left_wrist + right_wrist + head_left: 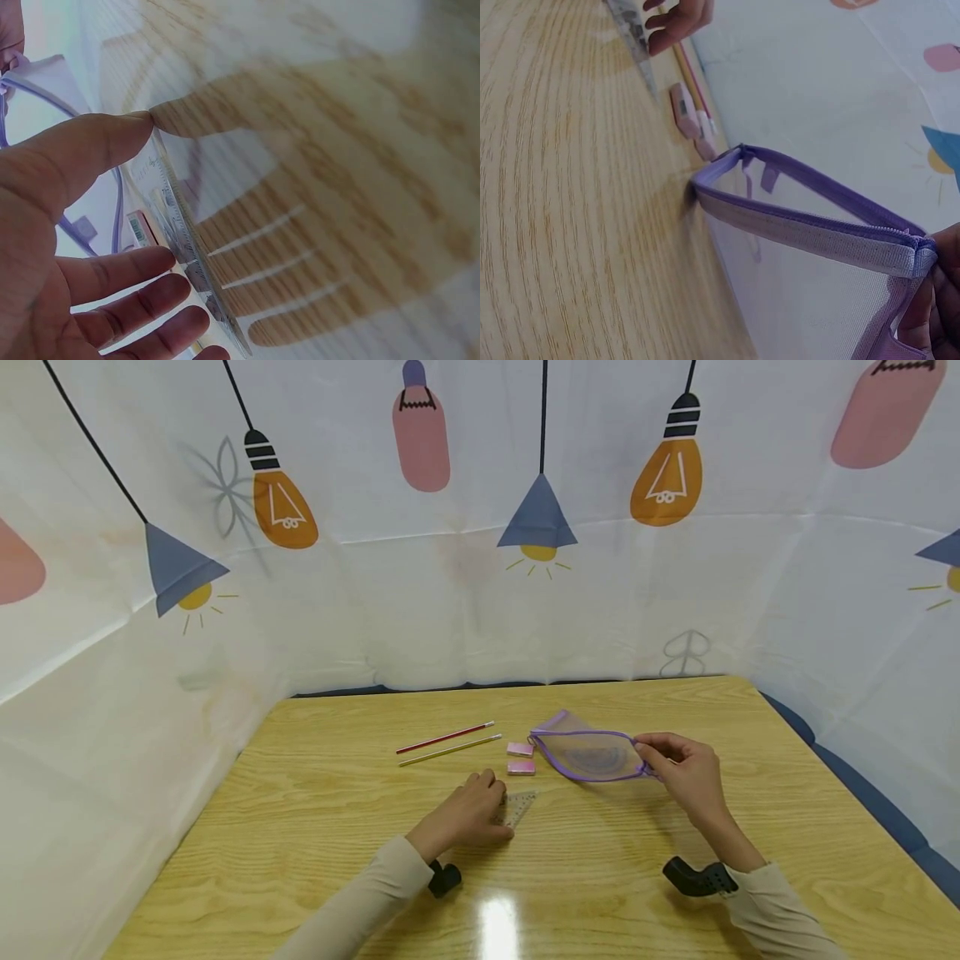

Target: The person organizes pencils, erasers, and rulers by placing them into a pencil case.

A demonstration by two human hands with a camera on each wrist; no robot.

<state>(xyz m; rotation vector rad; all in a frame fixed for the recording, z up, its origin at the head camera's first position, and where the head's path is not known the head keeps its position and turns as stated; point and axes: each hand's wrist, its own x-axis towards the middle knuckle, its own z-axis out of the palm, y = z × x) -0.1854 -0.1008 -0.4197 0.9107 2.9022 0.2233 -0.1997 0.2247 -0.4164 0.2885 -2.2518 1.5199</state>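
A clear set square (516, 810) with printed markings lies on the table. My left hand (472, 810) is over its left side, palm down. In the left wrist view the thumb tip meets one end of the set square (180, 221), and the loosely extended fingers come up to its edge. On the right, my right hand (684, 772) pinches the zipped corner of a purple mesh pouch (555, 752) between thumb and fingers. The pouch's mouth gapes in the right wrist view. Through the mesh shows a protractor (596, 760).
Two pink-and-white erasers (521, 749) lie beside the pouch's left end. Left of them are a red pencil (445, 738) and a yellow pencil (450, 750), roughly parallel. A patterned white curtain (465, 602) stands behind the wooden table (315, 827).
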